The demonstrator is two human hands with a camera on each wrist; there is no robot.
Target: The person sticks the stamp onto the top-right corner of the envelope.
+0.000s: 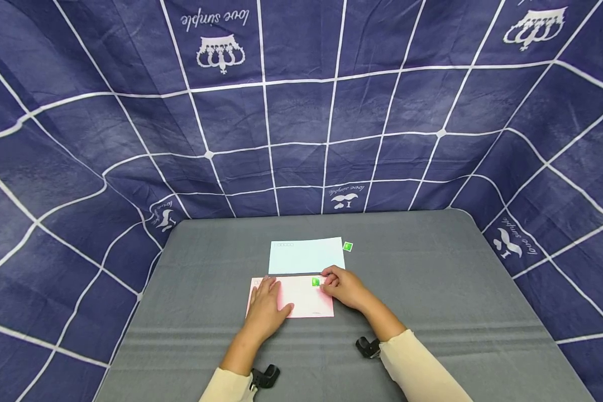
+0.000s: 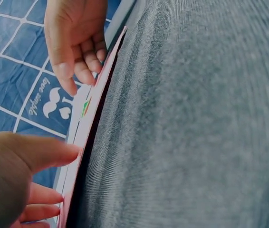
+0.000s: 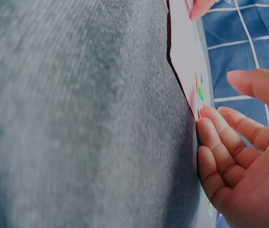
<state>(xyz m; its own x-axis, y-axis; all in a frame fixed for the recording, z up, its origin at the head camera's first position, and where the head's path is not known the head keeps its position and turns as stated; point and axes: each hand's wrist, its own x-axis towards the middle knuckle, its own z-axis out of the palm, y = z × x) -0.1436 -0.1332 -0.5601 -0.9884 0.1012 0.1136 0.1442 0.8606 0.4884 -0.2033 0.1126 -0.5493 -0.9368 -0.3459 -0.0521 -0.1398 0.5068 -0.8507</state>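
Observation:
A pink-edged envelope lies flat on the grey surface, with a green stamp at its upper right corner. My left hand rests on the envelope's left part, fingers spread and thumb out toward the middle. At the right edge, my right hand is close beside the stamp. Its fingers are loosely bent and the thumb stands apart, with nothing between them. In the left wrist view the stamp shows as a thin green patch on the envelope, seen nearly edge-on.
Just behind the pink envelope lies a pale blue envelope. A second green stamp sits off its upper right corner. The grey cloth-covered table is bounded at the back and sides by blue checked curtains.

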